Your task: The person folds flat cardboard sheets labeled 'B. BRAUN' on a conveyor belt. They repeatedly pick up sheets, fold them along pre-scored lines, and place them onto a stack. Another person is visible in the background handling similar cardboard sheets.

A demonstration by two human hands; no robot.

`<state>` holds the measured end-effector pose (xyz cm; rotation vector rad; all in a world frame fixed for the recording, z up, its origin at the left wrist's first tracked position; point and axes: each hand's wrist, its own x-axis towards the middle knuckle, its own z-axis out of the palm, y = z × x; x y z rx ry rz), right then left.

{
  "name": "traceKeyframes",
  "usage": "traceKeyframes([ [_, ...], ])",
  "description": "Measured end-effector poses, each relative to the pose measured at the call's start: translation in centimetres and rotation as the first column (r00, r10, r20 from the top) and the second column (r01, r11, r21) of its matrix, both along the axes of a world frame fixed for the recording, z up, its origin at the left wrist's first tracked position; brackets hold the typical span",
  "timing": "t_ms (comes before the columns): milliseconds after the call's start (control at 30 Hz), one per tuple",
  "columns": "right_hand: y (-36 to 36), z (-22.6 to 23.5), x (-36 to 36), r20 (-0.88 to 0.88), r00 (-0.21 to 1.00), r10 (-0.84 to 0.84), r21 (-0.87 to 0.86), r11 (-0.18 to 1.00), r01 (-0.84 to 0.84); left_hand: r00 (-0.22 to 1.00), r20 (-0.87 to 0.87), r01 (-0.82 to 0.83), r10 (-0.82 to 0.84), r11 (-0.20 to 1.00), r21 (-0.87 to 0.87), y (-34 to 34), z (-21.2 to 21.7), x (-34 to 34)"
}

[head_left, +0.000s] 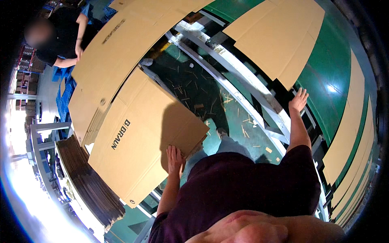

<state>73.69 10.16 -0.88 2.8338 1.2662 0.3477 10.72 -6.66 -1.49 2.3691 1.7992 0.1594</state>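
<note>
A printed flat cardboard box blank [142, 121] lies on the stack to my left. My left hand [175, 160] rests on its near right edge, fingers laid flat and holding nothing. Out to the right, my right hand [299, 100] reaches to the near edge of a green conveyor belt [330, 77], its fingers stretched out. Just beyond that hand is the corner of another cardboard blank [279, 36], lying on the belt. I cannot tell whether the fingertips touch it.
Long cardboard blanks [121, 44] are stacked at the far left, where a co-worker [65, 36] stands with hands at their edge. White metal rails [243, 73] run beside the belt. Cardboard scraps litter the green floor [243, 121]. More blanks [344, 133] lie at the right.
</note>
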Motion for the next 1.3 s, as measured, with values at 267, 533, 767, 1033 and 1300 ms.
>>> traceKeyframes([
  [267,6.3,-4.4,4.0,0.02,0.876,0.481,0.07,0.874,-0.482,0.999,0.035,0.001,-0.003,0.998,0.059,0.4,2.2,0.0],
  [533,1.6,24.1,-10.1,0.126,0.541,0.831,0.529,0.405,-0.746,1.0,-0.01,-0.005,0.006,0.999,0.043,0.7,2.4,1.3],
  [767,0.9,35.7,2.7,-0.004,0.825,0.566,0.981,-0.156,0.112,0.998,0.053,-0.035,0.033,0.999,0.038,0.6,3.1,1.7],
  [1033,6.9,-9.2,8.5,-0.875,0.171,0.454,0.461,0.667,0.586,0.993,0.075,-0.095,0.091,0.994,0.048,0.3,1.9,1.2],
  [1300,7.8,-6.6,2.2,-0.788,-0.412,0.457,0.156,0.796,0.585,0.992,0.096,-0.091,0.083,0.992,0.085,0.2,2.0,0.9],
])
